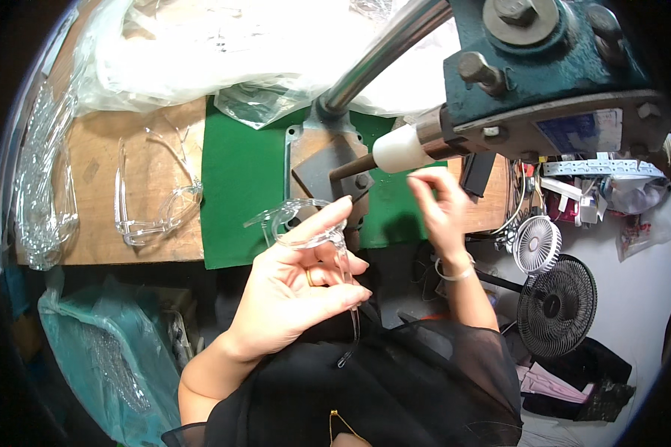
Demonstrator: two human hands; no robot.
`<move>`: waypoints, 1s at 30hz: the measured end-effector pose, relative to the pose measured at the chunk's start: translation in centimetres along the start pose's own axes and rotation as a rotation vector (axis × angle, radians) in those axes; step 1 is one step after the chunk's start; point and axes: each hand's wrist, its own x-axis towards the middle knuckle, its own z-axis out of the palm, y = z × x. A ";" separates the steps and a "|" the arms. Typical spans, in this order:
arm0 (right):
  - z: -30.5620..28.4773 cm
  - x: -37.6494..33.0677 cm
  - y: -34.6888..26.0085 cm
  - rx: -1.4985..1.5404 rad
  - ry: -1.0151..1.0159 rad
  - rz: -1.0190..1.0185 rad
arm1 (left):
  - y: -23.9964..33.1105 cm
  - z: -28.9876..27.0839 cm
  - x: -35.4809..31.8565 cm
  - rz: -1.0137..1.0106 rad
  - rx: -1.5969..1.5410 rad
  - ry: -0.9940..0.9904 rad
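We've got the glasses point(338, 240) pinched in our left hand point(287, 287) by the tabletop's point(93, 175) near edge, lapward of the rod point(354, 166), one temple pointing our way. Right hand's point(442, 207) half-curled, farther off; can't tell if empty.

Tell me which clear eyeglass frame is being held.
The clear frame in the left hand, seen partly against the green mat. The loose eyewear and far-left heap lie on the wooden table, untouched.
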 end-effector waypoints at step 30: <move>2.7 -1.0 -9.1 0.420 -0.422 -0.102 | -0.6 0.4 0.4 -0.072 -0.072 -0.050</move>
